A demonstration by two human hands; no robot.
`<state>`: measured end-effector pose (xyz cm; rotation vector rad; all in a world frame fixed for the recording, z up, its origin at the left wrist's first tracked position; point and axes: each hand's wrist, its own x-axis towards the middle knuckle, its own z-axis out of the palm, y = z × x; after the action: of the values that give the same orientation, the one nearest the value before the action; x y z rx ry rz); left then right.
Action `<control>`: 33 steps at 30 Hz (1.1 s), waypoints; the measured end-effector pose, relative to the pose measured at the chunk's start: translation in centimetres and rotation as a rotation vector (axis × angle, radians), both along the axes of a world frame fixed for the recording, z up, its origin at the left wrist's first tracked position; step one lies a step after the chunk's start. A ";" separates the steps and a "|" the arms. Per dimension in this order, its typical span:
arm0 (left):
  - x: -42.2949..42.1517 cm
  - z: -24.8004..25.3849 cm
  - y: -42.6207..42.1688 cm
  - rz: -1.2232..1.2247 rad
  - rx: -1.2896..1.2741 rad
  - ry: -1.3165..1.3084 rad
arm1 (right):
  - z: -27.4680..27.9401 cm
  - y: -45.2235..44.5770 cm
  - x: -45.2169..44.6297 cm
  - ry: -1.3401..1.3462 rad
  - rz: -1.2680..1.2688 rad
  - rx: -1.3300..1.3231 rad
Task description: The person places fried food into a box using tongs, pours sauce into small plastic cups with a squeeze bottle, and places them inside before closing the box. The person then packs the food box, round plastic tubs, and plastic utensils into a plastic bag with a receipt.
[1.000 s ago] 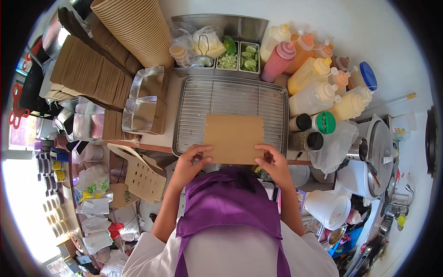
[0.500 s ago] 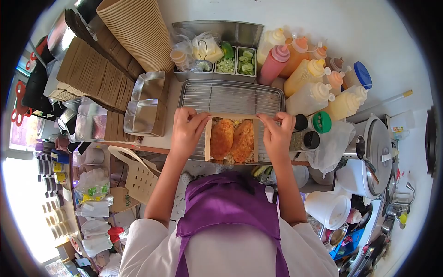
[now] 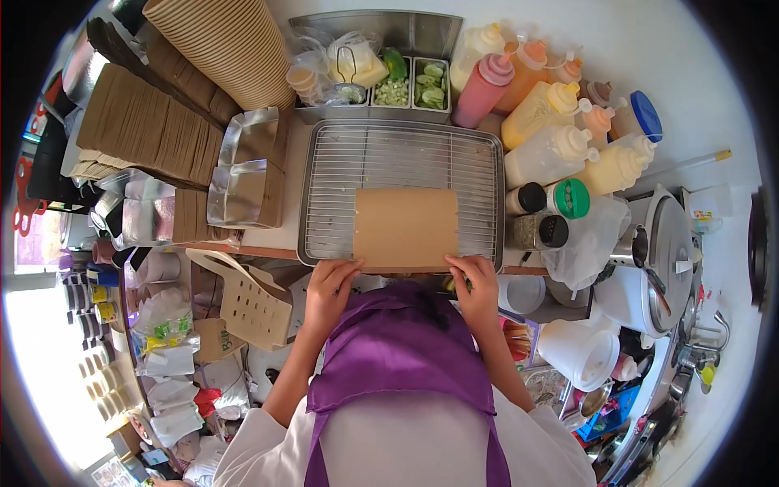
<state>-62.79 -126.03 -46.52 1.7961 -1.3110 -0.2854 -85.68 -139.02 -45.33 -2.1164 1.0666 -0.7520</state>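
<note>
A brown cardboard food box (image 3: 406, 229) lies on the wire rack (image 3: 479, 174), its lid folded down so that the food inside is hidden. My left hand (image 3: 329, 286) pinches the near left corner of the box. At the near right corner, my right hand (image 3: 474, 287) grips the edge between thumb and fingers. Both hands are closed on the front edge, near the purple apron (image 3: 398, 349). Whether they hold only the lid or the box wall as well, I cannot tell.
Sauce bottles (image 3: 560, 154) and spice jars (image 3: 540, 230) crowd the right side. Behind the rack stand metal pans of chopped vegetables (image 3: 393, 91). Stacked paper bowls (image 3: 227, 49), folded cardboard (image 3: 146, 126) and foil-lined boxes (image 3: 243, 191) fill the left.
The lid has come down over the fried breaded pieces. My hands have moved from the far edge of the box toward me, to its near corners.
</note>
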 end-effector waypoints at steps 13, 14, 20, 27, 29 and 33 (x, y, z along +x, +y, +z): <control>0.3 -2.6 0.2 -0.040 -0.182 -0.131 | -1.2 0.1 -0.5 -0.041 0.022 -0.004; 0.2 -2.8 0.2 -0.041 -0.191 -0.123 | -1.3 0.1 -0.5 -0.039 0.024 0.003; 0.2 -3.2 0.3 -0.038 -0.200 -0.091 | -1.8 0.5 -0.4 -0.072 0.009 -0.124; -0.2 -3.7 0.3 -0.002 -0.199 -0.049 | -2.1 0.4 -0.8 -0.028 0.031 -0.099; -0.4 -3.7 0.3 0.008 -0.193 -0.046 | -2.3 0.6 -0.7 -0.029 0.023 -0.072; -0.7 -3.8 0.3 0.029 -0.192 -0.015 | -2.5 0.7 -0.5 -0.033 0.011 -0.118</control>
<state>-63.51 -125.73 -50.30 1.6562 -1.2770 -0.1260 -86.19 -138.31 -47.87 -2.1989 1.0144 -0.8607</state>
